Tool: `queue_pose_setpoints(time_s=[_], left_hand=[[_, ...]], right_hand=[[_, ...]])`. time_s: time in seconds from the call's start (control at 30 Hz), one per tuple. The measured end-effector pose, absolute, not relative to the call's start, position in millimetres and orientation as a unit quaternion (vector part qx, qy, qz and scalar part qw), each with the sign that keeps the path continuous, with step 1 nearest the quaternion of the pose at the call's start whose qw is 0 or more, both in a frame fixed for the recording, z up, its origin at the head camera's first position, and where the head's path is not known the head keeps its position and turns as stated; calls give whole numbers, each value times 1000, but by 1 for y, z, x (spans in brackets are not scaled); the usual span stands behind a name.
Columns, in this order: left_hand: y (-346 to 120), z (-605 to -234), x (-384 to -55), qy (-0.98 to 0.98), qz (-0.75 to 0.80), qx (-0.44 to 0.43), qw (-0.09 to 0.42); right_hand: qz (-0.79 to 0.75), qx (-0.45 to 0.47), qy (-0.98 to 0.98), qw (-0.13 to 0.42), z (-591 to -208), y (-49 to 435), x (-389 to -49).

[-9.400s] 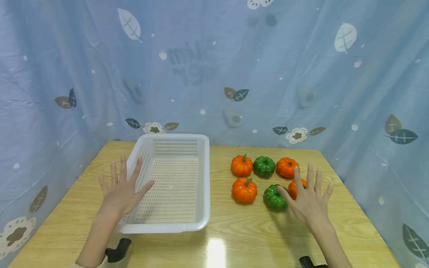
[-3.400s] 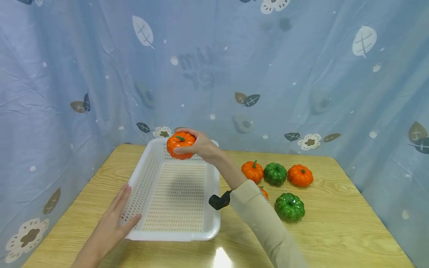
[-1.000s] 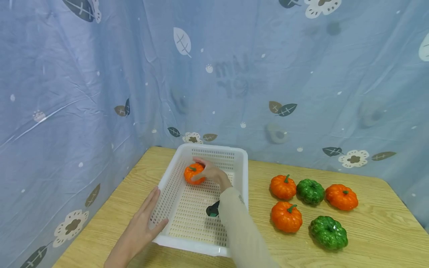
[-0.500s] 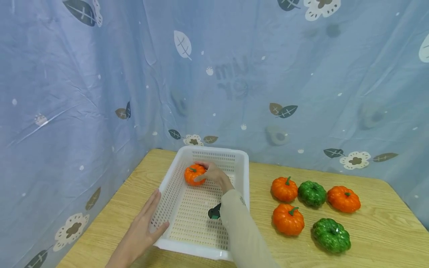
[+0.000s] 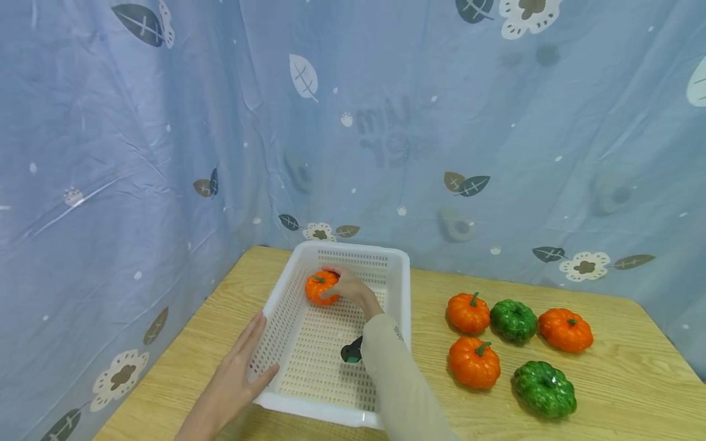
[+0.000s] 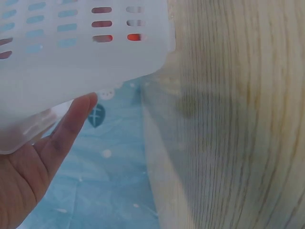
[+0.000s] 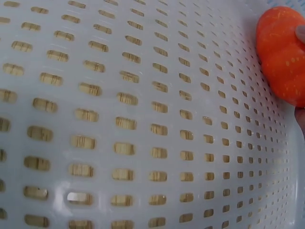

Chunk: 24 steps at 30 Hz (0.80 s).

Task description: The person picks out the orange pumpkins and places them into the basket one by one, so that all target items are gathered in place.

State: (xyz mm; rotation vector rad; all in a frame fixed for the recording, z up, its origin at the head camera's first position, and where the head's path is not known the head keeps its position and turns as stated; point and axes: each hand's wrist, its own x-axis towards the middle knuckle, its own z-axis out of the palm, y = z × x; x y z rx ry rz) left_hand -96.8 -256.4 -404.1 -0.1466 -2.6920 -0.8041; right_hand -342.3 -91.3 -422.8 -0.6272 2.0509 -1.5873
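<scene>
A small orange pumpkin (image 5: 318, 289) with a green stem rests at the far left inside a white perforated plastic basket (image 5: 406, 300). My right hand (image 5: 352, 291) holds the pumpkin from its right side, thumb in front and fingers behind. In the right wrist view, the pumpkin (image 7: 281, 62) sits at the right edge above the holed floor, with only bits of fingers showing. My left hand (image 5: 234, 375) lies against the basket's near left side, fingers straight along the outer wall. From the left wrist, a finger of that hand (image 6: 52, 152) touches the basket's edge (image 6: 62, 81).
Right of the basket on the wooden table (image 5: 623, 392) sit three orange pumpkins, one at the back left (image 5: 468, 313), one in front (image 5: 474, 362) and one at the back right (image 5: 565, 329). A green pumpkin (image 5: 513, 320) stands between the back ones, another green pumpkin (image 5: 545, 389) nearer. A blue curtain (image 5: 386, 141) hangs behind.
Both hands hovered with fingers spread at first. My right hand then carried the orange pumpkin over the basket and lowered it inside. My left hand came against the basket. The last second shows hardly any movement.
</scene>
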Motion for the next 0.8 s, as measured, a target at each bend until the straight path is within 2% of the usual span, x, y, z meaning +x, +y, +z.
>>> queue_pose_setpoints(time_s=[0.4, 0.8], left_hand=[[-255, -406, -98, -942, -270, -73, 186], [-260, -404, -97, -943, -292, -53, 153]], right_hand=[[-585, -259, 739, 213, -411, -82, -346], [-576, -337, 713, 214, -354, -64, -354]])
